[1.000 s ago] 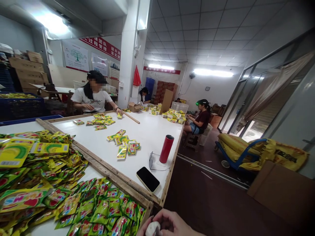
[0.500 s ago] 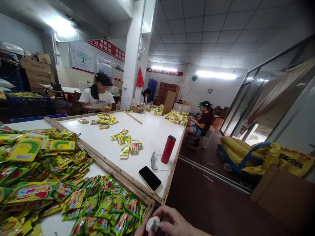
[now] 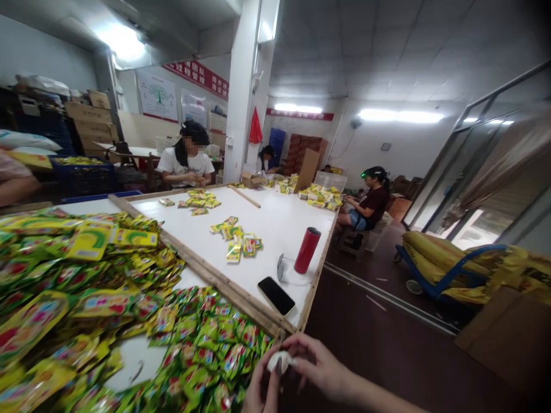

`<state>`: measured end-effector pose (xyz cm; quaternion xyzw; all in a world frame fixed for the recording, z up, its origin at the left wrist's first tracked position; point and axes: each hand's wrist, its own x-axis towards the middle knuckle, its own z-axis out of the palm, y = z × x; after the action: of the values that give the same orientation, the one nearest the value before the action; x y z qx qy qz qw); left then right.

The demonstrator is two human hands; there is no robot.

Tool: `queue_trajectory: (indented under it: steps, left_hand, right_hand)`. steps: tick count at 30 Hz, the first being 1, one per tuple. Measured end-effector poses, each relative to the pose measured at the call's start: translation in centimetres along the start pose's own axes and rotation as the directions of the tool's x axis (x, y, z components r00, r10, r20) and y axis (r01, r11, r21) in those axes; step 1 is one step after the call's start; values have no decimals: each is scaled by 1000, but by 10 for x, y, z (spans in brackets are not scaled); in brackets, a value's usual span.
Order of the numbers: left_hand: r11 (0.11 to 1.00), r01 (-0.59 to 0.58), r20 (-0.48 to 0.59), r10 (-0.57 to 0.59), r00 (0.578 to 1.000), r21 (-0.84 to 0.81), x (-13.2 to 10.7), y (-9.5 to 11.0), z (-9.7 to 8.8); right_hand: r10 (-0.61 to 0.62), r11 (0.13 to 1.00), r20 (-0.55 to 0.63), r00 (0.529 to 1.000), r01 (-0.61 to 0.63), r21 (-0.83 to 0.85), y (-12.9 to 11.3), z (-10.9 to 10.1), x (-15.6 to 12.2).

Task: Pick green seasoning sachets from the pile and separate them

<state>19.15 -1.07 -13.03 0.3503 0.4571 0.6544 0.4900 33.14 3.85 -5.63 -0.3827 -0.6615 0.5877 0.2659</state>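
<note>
Both my hands meet at the bottom edge, just off the near corner of the white table. My right hand curls its fingers over a small white round object, and my left hand pinches the same object from below. Right beside them lies a heap of green and yellow snack packets, which spreads left over the near table.
A black phone, glasses and a red bottle sit near the table's right edge. A few packets lie mid-table. Three people sit working at the far side. A blue cart with yellow sacks stands on the dark floor at right.
The view has swung left and tilted down, so my hands show more fully. Both hands have kept working the small white object.
</note>
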Motion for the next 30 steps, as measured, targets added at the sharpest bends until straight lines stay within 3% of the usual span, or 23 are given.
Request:
queue_trajectory:
  steps: [2, 5, 9, 14, 19, 25, 28, 30]
  left_hand:
    - [994, -1, -1, 1, 1000, 109, -8, 18, -3]
    - [981, -32, 15, 30, 999, 189, -13, 36, -4]
    - [958, -113, -5, 119, 993, 263, -16, 41, -4]
    - [907, -218, 29, 223, 974, 361, -18, 44, -6]
    - [867, -220, 96, 198, 976, 448, -22, 52, -5]
    - [865, -216, 115, 183, 976, 453, -28, 63, -1]
    - [850, -219, 97, 197, 976, 479, -27, 51, 0]
    - [836, -239, 52, 246, 968, 493, -20, 34, -1]
  right_hand:
    - [15, 999, -16, 1000, -16, -51, -12, -3, -2]
    - [-41, 946, -22, 999, 32, -322, -31, -11, 0]
    - [-90, 747, 197, 976, 197, -635, -56, -13, 3]
    - [-106, 572, 316, 943, 318, -756, -76, -2, 0]
    - [-21, 490, 370, 929, 332, -806, -81, 4, -2]
    - [29, 501, 321, 946, 265, -824, -77, 6, -4]
    - [-7, 530, 299, 954, 257, -808, -67, 5, -5]
    - [-49, 595, 273, 961, 248, -765, -55, 4, -3]
